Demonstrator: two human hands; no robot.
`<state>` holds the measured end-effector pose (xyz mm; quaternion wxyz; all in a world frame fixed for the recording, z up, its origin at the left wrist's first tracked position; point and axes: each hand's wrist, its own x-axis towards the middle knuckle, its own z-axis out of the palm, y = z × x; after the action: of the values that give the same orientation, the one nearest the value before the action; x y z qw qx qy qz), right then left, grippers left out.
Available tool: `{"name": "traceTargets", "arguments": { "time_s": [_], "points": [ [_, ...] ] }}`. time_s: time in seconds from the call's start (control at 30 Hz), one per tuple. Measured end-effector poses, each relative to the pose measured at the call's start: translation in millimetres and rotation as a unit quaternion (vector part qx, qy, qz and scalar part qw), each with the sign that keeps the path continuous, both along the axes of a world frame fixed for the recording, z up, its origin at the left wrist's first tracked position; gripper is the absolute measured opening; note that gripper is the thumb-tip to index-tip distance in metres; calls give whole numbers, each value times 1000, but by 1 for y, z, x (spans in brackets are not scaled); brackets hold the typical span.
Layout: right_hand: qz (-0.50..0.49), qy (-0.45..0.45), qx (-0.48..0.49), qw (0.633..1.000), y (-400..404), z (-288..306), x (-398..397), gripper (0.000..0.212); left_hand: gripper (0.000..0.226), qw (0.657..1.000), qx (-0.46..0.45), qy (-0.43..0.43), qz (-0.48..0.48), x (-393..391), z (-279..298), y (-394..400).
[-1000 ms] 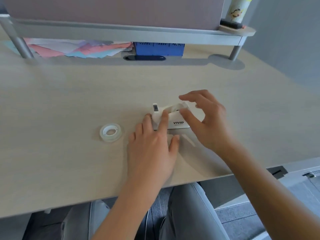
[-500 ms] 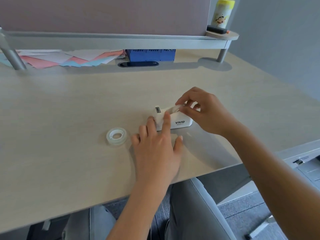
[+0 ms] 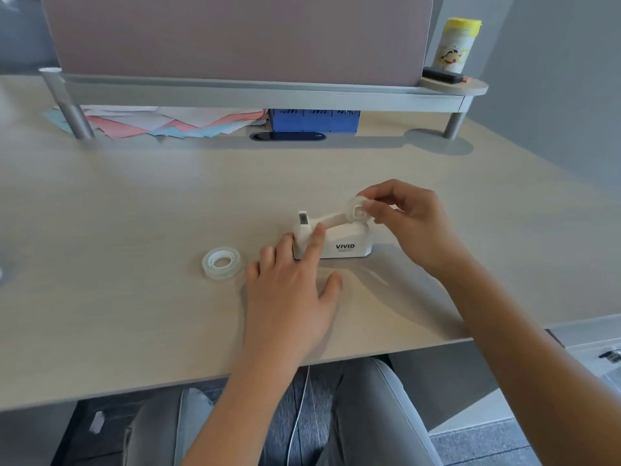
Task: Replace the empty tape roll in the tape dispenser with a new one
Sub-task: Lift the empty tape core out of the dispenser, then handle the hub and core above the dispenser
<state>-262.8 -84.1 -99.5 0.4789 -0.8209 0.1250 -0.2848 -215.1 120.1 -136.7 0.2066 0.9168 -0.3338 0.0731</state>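
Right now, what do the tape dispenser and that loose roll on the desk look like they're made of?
The tape dispenser looks like moulded white plastic, matte, with printed black lettering on its side. The loose roll looks like clear glossy tape wound on a white, probably plastic, core. The desk shows a pale wood-grain surface, likely laminate.

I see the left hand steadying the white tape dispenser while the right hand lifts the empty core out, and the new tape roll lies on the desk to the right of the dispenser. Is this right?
One detail is wrong. In the head view the new tape roll lies on the desk to the left of the tape dispenser, not the right. The rest holds: the left hand steadies the dispenser and the right hand lifts the empty core out.
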Motion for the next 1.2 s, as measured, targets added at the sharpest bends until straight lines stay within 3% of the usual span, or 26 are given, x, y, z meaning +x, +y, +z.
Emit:
{"name": "traceTargets", "arguments": {
  "time_s": [0.1,0.17,0.27,0.3,0.37,0.43,0.53,0.7,0.8,1.0,1.2],
  "points": [
    [-14,-45,74,996,-1,2,-3,8,69,999,-40,14,2,-2,2,2],
    [-19,-64,118,991,4,4,-8,8,61,989,-146,28,7,-4,4,3],
    [-8,-63,177,982,18,5,-19,10,40,939,-343,-1,15,-12,8,0],
    [-1,-58,189,980,24,5,-23,10,33,920,-391,18,13,-15,12,-3],
    [13,-46,203,978,36,4,-30,10,23,881,-452,136,9,-23,22,-8],
    [26,-39,223,974,44,3,-37,10,18,845,-480,236,8,-26,26,-11],
    [41,-35,248,967,51,2,-46,8,12,813,-503,291,-14,-28,28,-12],
    [50,-24,275,960,59,0,-56,12,11,706,-581,405,-15,-35,23,-10],
    [49,-21,268,962,64,-2,-61,18,10,664,-603,443,-13,-40,24,-8],
    [85,-18,335,938,64,3,-66,40,10,656,-580,483,-12,-41,26,1],
    [119,6,403,907,66,5,-68,27,11,649,-582,489,-36,-44,26,6]
  ]
}}
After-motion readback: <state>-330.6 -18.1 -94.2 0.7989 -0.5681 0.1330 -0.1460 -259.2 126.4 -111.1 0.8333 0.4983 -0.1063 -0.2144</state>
